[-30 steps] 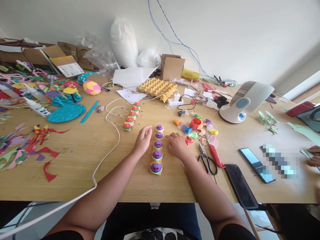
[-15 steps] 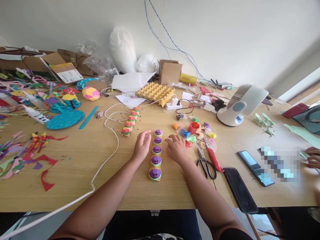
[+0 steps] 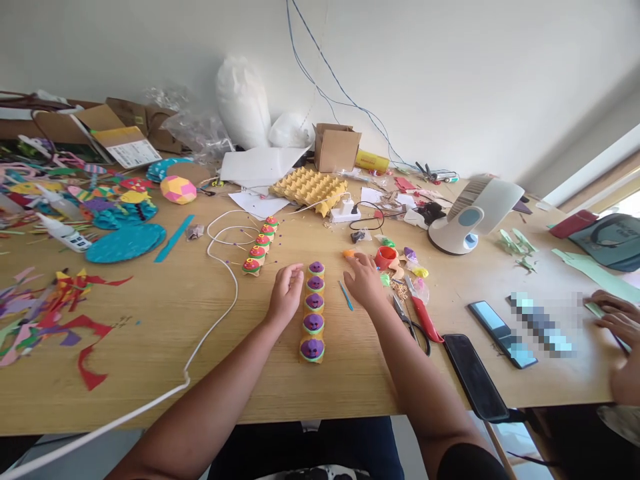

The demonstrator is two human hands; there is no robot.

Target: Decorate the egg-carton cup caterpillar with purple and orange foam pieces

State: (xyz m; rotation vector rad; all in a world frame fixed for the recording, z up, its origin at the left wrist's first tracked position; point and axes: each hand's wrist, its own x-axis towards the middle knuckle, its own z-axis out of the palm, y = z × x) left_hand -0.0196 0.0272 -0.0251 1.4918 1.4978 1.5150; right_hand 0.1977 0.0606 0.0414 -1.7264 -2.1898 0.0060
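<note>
An egg-carton strip (image 3: 313, 322) lies lengthwise in front of me, its bumps topped with purple clay faces edged in pale green. Just left of its far end rests my left hand (image 3: 287, 290), open, fingers loosely curved and holding nothing. My right hand (image 3: 364, 281) is open over the table to the strip's right, its fingertips by an orange clay packet (image 3: 347, 254). Between that hand and the strip lies a thin blue modelling tool (image 3: 345, 295). A second egg-carton strip (image 3: 257, 252), with red and green clay bumps and pins sticking out, stands farther back on the left.
Scissors (image 3: 410, 323), a red-handled knife (image 3: 425, 319) and a black phone (image 3: 475, 377) lie right of my right arm. A white cable (image 3: 220, 313) crosses the left side. A yellow egg tray (image 3: 305, 188) and a fan (image 3: 473, 217) stand behind. Another person's hand (image 3: 617, 313) is far right.
My right hand has moved away from the strip, forward and to the right. The blue tool now shows on the table beside it. My left hand has stayed by the strip.
</note>
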